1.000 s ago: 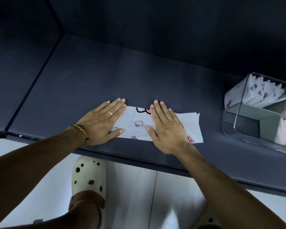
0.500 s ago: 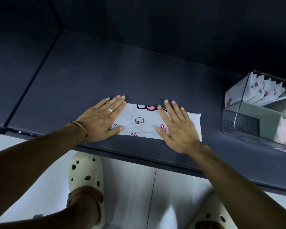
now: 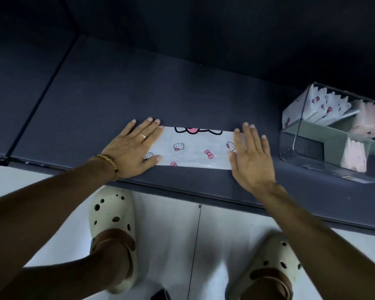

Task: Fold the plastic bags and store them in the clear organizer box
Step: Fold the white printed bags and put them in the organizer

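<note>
A white plastic bag (image 3: 195,149) printed with pink bows and cat faces lies folded into a long flat strip on the dark table (image 3: 95,100), close to its front edge. My left hand (image 3: 132,149) presses flat on the strip's left end with straight fingers. My right hand (image 3: 250,154) lies flat over the right end, fingers spread and straight. The clear organizer box (image 3: 290,148) stands at the right and holds several folded bags upright in its compartments.
The table's front edge (image 3: 182,191) runs just below the strip. Beneath it are a white floor and my two feet in cream clogs (image 3: 113,215). A seam (image 3: 43,92) crosses the tabletop at the left. A dark wall rises behind.
My right hand has slid rightward along the strip from its middle to its right end, smoothing it flat. My left hand has stayed on the left end.
</note>
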A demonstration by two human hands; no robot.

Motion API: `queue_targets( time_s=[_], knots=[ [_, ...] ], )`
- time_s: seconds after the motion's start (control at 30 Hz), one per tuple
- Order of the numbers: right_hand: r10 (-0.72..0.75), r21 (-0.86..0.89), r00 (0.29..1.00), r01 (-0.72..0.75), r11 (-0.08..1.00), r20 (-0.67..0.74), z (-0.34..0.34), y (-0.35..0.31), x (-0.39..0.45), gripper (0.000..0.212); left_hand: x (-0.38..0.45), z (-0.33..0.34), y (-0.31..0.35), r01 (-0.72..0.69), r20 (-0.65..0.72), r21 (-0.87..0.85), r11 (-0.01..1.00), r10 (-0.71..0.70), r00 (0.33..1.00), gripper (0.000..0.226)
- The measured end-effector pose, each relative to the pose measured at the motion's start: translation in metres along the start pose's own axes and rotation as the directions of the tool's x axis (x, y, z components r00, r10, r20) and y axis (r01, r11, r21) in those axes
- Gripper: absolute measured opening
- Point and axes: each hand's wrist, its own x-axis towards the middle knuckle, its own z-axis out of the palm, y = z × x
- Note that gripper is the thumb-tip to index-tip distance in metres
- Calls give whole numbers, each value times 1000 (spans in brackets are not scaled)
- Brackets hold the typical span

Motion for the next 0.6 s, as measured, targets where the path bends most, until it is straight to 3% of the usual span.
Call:
queue_targets(
  time_s=[0.07, 0.1, 0.23, 0.3, 0.43, 0.47, 0.53, 0.6],
  knots=[
    [-86, 69, 975, 102, 992, -206, -10, -32, -13, 42, -14, -2, 18, 51, -20, -44, 998, -52, 998, 70],
    [-140, 107, 959, 170, 980, -245, -11, -49, -21, 37, -22, -2, 27, 70, -15, -58, 996, -71, 997, 68],
    [-200, 172, 979, 202, 964, -29, -12, -87, -45, 39, -61, -1, 50, 26, 76, -2, 1000, -26, 997, 80],
    [-198, 225, 980, 193, 955, 2, -9, -83, -54, 45, -75, -5, 53, -45, 74, 20, 999, 43, 996, 72],
    [-263, 335, 963, 232, 913, 50, -13, -86, -70, 55, -81, -22, 66, -110, -182, -26, 994, 104, 978, 40],
    [-253, 373, 967, 223, 901, 33, -15, -88, -73, 47, -77, -28, 73, -72, -245, -64, 995, 54, 968, 35],
    [-185, 503, 983, 161, 849, -4, -19, -89, -73, 28, -67, -43, 87, 129, -247, -291, 948, -205, 947, 32],
    [-50, 712, 997, -13, 702, 67, -24, -81, -70, 21, -55, -52, 90, 291, -42, -621, 728, -402, 915, 39]
  ],
)
